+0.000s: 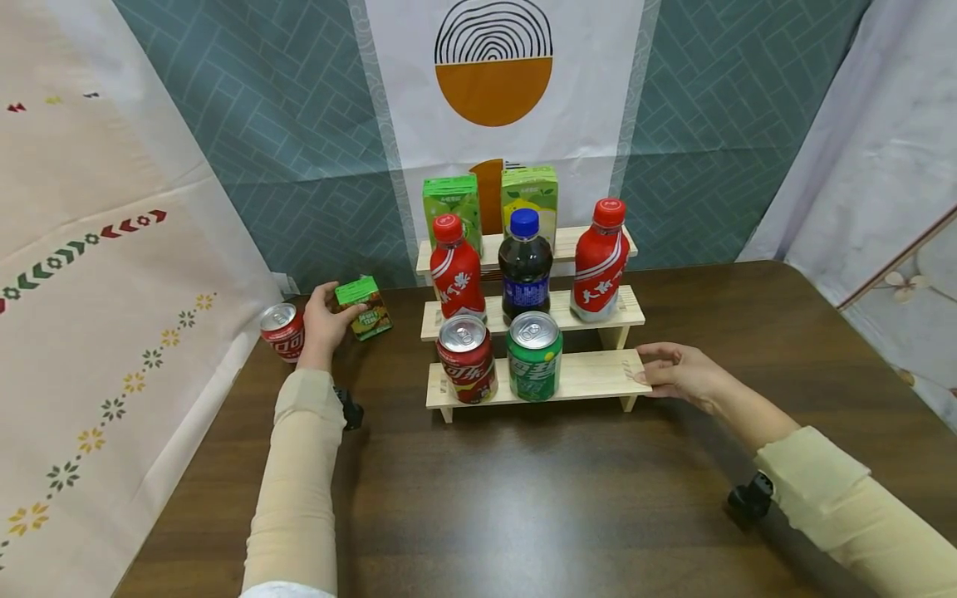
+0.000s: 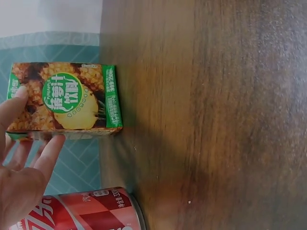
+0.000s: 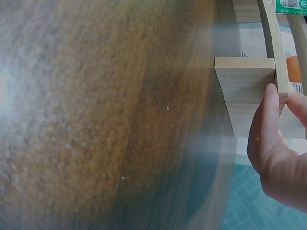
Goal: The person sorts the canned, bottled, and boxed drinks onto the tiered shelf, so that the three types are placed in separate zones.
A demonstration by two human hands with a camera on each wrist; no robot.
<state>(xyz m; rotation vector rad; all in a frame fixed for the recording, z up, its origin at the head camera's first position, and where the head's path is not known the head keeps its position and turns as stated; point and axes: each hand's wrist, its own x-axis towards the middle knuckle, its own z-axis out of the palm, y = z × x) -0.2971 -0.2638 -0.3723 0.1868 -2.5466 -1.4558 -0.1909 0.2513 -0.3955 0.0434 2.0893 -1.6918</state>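
Head view high, facing down, wrist views close, table-level

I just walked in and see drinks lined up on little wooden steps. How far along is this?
Looks mostly done: seven drinks stand on the rack, two cartons on top, three bottles in the middle, two cans below. In hand: the left hand touches a juice box on the table, while the right hand steadies the rack's end. Seemingly left: that box and a red can beside it.
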